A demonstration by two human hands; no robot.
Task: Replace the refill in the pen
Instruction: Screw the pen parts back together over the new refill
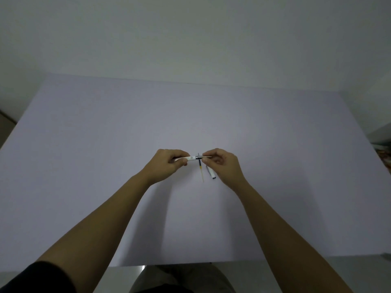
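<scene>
Both hands are holding a slim white plastic pen barrel (191, 158) level above the pale lavender desk (105, 166), just past the centre toward 12 o'clock. The left hand (169, 160) is clenching the barrel's 9 o'clock end, while the right hand (222, 162) is pinching the dark tip section at 3 o'clock. Both forearms are reaching forward, wrists angling inward. A thin dark-and-yellow refill (201, 170) and a small white pen piece (211, 174) are lying just beneath, toward 6 o'clock. Twisting carelessly risks dropping a small part, or the loose refill rolling away.
</scene>
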